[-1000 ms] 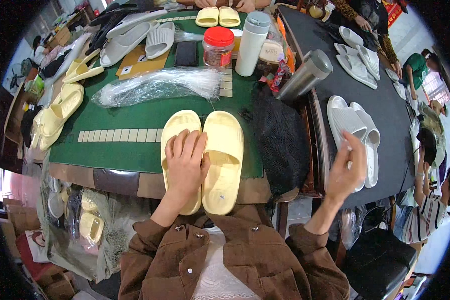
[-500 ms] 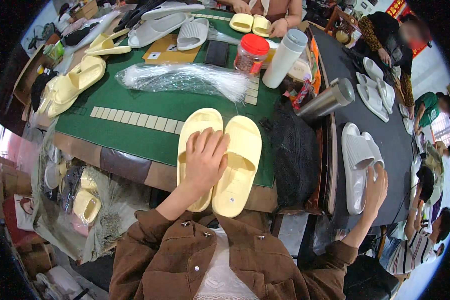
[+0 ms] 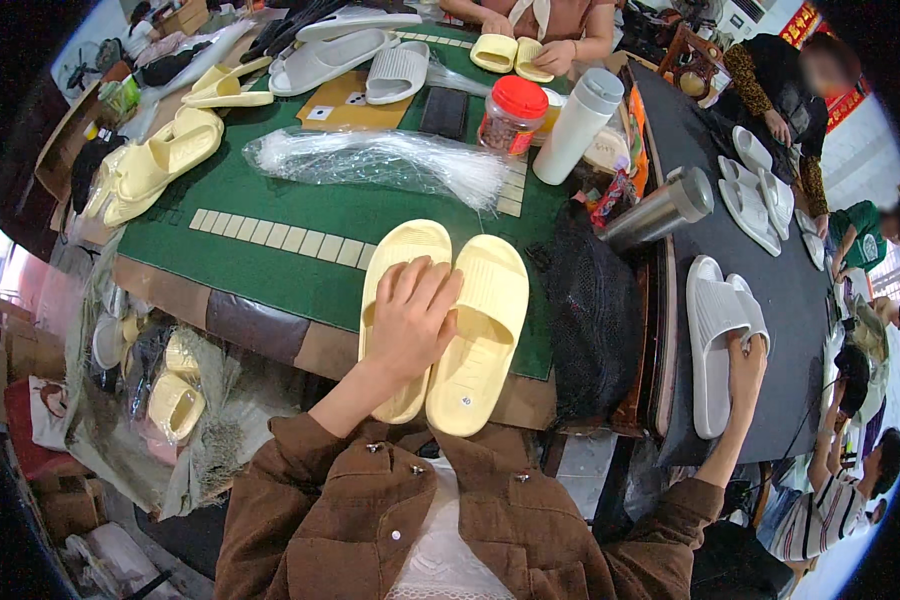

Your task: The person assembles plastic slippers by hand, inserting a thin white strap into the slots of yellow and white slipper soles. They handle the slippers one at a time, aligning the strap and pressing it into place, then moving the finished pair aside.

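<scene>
Pressing my left hand flat, fingers spread, across a pair of yellow foam slippers lying side by side, soles up, at the near edge of the green table. Nothing is pinched; the palm only rests on them. My right hand reaches to the dark side table and closes its fingers on the heel end of a pale grey slipper pair.

Judgement: moulded foam, light, springy, a bit grippy, not fragile. Best taken at the heel or across both insteps so the pair stays together.

Farther out: a black mesh bag, a steel flask, a bundle of clear plastic bags, a red-lidded jar, a white bottle. Beyond, more slippers and other people's hands.
</scene>
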`<move>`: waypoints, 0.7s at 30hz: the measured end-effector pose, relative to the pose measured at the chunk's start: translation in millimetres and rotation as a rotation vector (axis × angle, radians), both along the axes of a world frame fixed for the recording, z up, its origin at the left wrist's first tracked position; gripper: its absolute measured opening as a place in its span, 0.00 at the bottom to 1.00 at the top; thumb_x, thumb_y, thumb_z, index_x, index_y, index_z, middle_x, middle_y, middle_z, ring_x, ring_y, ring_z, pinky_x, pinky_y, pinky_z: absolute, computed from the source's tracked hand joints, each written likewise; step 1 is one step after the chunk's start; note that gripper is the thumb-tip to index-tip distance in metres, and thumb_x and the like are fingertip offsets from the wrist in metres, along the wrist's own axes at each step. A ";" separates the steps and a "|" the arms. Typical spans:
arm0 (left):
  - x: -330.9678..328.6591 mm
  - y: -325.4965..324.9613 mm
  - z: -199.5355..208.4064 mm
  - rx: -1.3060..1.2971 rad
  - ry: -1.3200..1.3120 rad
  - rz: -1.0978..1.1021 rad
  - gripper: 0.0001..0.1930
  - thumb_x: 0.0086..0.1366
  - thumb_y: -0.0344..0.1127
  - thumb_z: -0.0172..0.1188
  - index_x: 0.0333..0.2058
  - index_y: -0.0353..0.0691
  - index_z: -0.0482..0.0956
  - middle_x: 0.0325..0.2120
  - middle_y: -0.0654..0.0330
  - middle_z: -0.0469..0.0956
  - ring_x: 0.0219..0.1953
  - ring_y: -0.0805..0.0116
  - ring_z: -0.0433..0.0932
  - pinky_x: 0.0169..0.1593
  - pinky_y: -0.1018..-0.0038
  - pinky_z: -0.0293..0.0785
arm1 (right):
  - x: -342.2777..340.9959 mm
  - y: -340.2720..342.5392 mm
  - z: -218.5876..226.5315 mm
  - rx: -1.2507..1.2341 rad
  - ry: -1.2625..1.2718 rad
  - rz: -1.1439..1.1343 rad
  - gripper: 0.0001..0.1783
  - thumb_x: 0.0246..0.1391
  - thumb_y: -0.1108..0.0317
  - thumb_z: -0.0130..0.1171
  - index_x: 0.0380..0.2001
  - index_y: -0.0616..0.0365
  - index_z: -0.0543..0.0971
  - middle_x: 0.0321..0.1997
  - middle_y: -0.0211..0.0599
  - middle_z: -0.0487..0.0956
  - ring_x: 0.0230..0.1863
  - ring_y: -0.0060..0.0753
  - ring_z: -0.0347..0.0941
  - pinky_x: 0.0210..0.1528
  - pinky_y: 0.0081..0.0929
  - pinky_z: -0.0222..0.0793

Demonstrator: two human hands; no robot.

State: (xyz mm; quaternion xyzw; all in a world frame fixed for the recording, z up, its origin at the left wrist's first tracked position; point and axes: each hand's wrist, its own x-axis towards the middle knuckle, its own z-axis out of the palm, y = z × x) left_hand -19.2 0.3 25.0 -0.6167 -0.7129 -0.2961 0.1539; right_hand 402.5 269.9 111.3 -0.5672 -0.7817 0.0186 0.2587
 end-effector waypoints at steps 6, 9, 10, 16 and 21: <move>-27.2 -2.8 3.2 0.010 0.029 0.059 0.25 0.51 0.30 0.63 0.50 0.39 0.73 0.49 0.55 0.71 0.56 0.53 0.67 0.59 0.55 0.60 | -5.0 -5.2 2.6 -0.025 -0.056 -0.056 0.17 0.59 0.63 0.55 0.40 0.71 0.74 0.41 0.52 0.73 0.43 0.47 0.69 0.47 0.40 0.64; -46.5 -7.0 3.6 0.033 0.062 0.085 0.24 0.51 0.30 0.63 0.49 0.39 0.73 0.48 0.55 0.72 0.55 0.53 0.68 0.58 0.55 0.60 | -1.1 -3.2 3.0 -0.041 -0.079 -0.030 0.17 0.59 0.64 0.54 0.40 0.71 0.74 0.42 0.53 0.74 0.46 0.48 0.70 0.48 0.40 0.64; -52.9 -9.4 3.7 0.036 0.076 0.098 0.24 0.51 0.30 0.63 0.49 0.39 0.73 0.48 0.55 0.72 0.55 0.53 0.68 0.58 0.55 0.60 | 2.1 -0.1 2.7 -0.041 -0.098 -0.024 0.17 0.59 0.64 0.54 0.40 0.71 0.74 0.41 0.53 0.74 0.45 0.48 0.70 0.48 0.40 0.64; -98.1 -31.7 4.0 -0.020 0.131 0.207 0.23 0.54 0.31 0.62 0.51 0.41 0.74 0.50 0.56 0.72 0.57 0.54 0.67 0.60 0.57 0.60 | 3.5 7.6 1.3 -0.023 -0.080 -0.017 0.18 0.57 0.62 0.56 0.32 0.72 0.74 0.34 0.56 0.74 0.37 0.56 0.70 0.42 0.44 0.64; -128.0 -53.5 5.7 -0.056 0.147 0.292 0.23 0.56 0.31 0.61 0.52 0.41 0.74 0.51 0.57 0.72 0.58 0.55 0.66 0.61 0.57 0.59 | 3.2 0.6 0.2 -0.007 -0.025 -0.014 0.15 0.55 0.66 0.56 0.28 0.73 0.72 0.28 0.55 0.73 0.33 0.54 0.70 0.38 0.43 0.63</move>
